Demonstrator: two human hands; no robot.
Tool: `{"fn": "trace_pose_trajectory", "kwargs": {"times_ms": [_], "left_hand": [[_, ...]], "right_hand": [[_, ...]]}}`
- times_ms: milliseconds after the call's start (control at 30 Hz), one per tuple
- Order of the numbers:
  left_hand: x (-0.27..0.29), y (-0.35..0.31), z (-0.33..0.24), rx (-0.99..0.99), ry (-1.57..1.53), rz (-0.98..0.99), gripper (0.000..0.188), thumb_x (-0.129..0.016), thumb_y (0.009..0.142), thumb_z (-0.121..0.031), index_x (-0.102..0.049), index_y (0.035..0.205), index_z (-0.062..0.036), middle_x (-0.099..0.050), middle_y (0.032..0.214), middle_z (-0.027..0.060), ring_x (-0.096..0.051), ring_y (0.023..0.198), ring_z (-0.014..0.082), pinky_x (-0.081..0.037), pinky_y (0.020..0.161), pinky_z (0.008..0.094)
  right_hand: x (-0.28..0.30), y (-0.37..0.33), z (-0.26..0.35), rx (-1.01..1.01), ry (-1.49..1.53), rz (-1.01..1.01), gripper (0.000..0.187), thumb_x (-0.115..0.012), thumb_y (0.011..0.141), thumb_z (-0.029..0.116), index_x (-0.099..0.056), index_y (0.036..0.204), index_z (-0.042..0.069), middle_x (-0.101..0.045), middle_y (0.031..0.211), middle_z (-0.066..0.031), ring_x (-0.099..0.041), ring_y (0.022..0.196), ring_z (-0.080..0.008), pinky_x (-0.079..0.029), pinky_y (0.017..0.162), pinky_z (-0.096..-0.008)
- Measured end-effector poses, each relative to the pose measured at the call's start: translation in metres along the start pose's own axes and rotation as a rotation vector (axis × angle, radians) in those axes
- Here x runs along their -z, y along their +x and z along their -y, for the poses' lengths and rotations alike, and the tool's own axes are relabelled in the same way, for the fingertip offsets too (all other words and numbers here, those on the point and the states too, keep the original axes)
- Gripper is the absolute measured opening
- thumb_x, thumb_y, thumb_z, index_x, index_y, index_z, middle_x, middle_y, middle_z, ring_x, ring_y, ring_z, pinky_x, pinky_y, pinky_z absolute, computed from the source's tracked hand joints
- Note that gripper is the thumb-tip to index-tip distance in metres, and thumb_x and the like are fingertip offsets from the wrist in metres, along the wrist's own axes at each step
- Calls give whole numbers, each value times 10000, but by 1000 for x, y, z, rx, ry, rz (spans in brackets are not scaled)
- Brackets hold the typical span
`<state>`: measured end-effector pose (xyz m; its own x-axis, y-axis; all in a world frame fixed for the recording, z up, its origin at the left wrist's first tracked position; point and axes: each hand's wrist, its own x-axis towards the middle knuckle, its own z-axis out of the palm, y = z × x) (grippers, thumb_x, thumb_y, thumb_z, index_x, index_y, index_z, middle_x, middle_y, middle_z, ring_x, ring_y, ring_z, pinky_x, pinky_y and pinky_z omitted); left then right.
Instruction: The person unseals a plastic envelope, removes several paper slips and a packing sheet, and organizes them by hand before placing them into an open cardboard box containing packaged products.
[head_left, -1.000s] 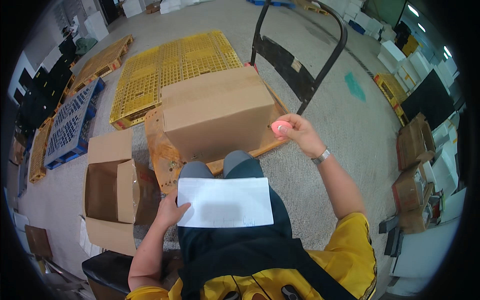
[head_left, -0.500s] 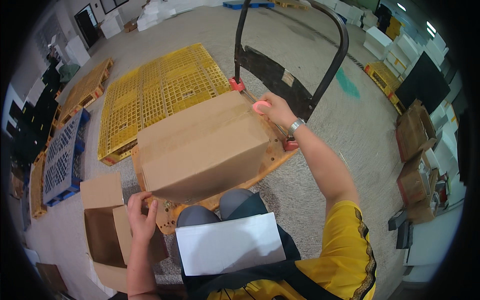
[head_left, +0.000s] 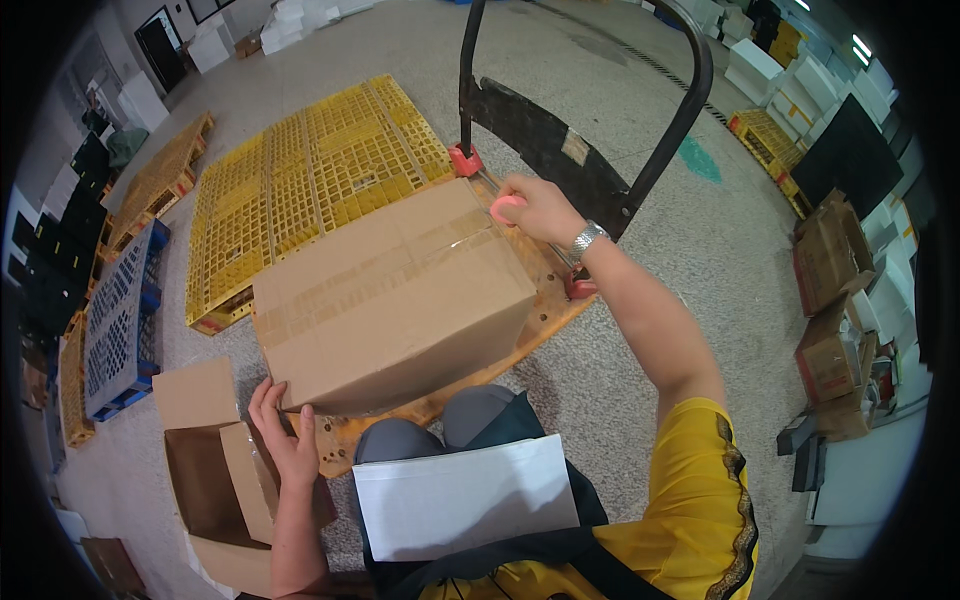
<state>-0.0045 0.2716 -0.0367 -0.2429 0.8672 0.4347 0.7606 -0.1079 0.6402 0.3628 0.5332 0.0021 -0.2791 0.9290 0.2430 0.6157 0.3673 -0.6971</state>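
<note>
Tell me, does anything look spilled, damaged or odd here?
Two things: a green patch on the grey floor, right of the trolley handle, looks like a paint stain, though I can't be sure; and the handle's black panel bears a ragged pale patch, so it seems worn.

The closed box (head_left: 400, 300) is showing plain tan, with a slightly glossier brown tape band (head_left: 350, 282) streaking its top. The platform (head_left: 543, 312) underneath is looking orange, dotted with dark holes, and the brackets (head_left: 465, 160) at its right-hand corners are standing out red. Near the platform's right edge, the round tool (head_left: 506, 208) is showing pink and the watch (head_left: 589, 240) is gleaming silver. The flat sheet (head_left: 460, 500) is looking white, the sleeve (head_left: 690, 480) yellow with dark, lacy trim (head_left: 737, 500). Beyond the platform's far-left edge, a pallet (head_left: 310, 190) is displaying a yellow lattice.
</note>
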Motion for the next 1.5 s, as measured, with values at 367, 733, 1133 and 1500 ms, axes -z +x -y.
{"fn": "trace_pose_trajectory", "kwargs": {"times_ms": [367,733,1133,1500], "left_hand": [[-3,-7,8,-13,70,-51,458,-630,779,-38,-468,1207,-29,-347,1300,175,-364,1216,328,-284,1031,408],[-14,-13,21,-67,33,-205,496,-664,735,-99,-497,1200,-52,-406,1269,199,-401,1136,368,-340,956,429],[-23,-19,34,-51,-301,-371,534,-631,700,-10,-446,1201,-4,-470,1268,196,-460,1141,359,-354,960,420],[-20,-18,44,-57,-340,-386,475,-582,695,53,-501,1156,-25,-512,1241,163,-496,1118,351,-384,939,411]], "right_hand": [[42,-43,12,-330,389,524,116,-633,826,153,-591,868,53,-556,667,9,-456,497,-36,-372,443,-199],[-83,-5,190,665,-162,317,132,-616,816,106,-633,942,70,-603,855,-73,-570,794,-220,-457,711,-318],[-197,47,278,1105,-387,807,101,-619,810,120,-621,910,102,-580,851,-61,-565,823,-252,-463,707,-343],[-220,61,291,1313,-546,946,195,-590,740,47,-622,926,98,-594,946,-70,-573,871,-278,-485,728,-349]]}}
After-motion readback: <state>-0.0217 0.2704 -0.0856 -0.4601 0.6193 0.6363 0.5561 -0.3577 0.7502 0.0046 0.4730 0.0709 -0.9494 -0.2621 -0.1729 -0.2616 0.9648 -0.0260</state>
